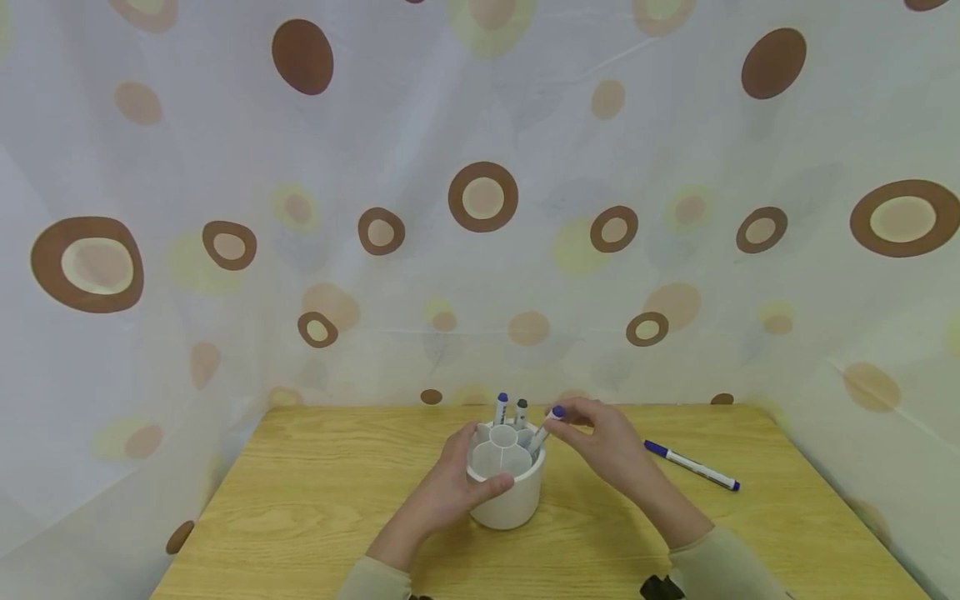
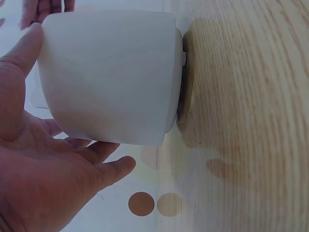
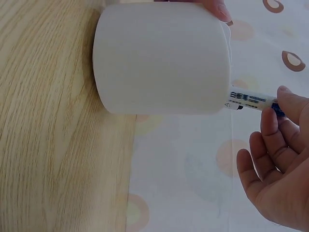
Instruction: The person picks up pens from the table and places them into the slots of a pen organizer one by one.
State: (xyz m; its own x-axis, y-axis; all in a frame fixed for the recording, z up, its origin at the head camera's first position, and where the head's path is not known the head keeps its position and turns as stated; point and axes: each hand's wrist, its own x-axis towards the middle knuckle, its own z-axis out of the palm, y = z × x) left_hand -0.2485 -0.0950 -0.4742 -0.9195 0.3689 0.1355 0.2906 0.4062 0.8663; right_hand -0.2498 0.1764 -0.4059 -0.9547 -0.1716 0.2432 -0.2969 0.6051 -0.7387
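Note:
A white round pen holder (image 1: 507, 505) with several compartments stands on the wooden table. My left hand (image 1: 456, 482) grips its left side, thumb over the near rim and fingers round the back, as the left wrist view also shows. Between thumb and fingertips my right hand (image 1: 611, 446) pinches the blue end of a white marker (image 3: 248, 98). This marker leans, its lower part inside a right-hand compartment. Two more markers stand upright at the back of the holder: one with a blue end (image 1: 502, 408), one with a dark end (image 1: 521, 413).
Right of the holder, a white marker with a blue cap (image 1: 693, 468) lies on the table (image 1: 315, 508). Behind and at the sides hangs a pale curtain (image 1: 420, 108) with brown and yellow spots, meeting the table's back edge.

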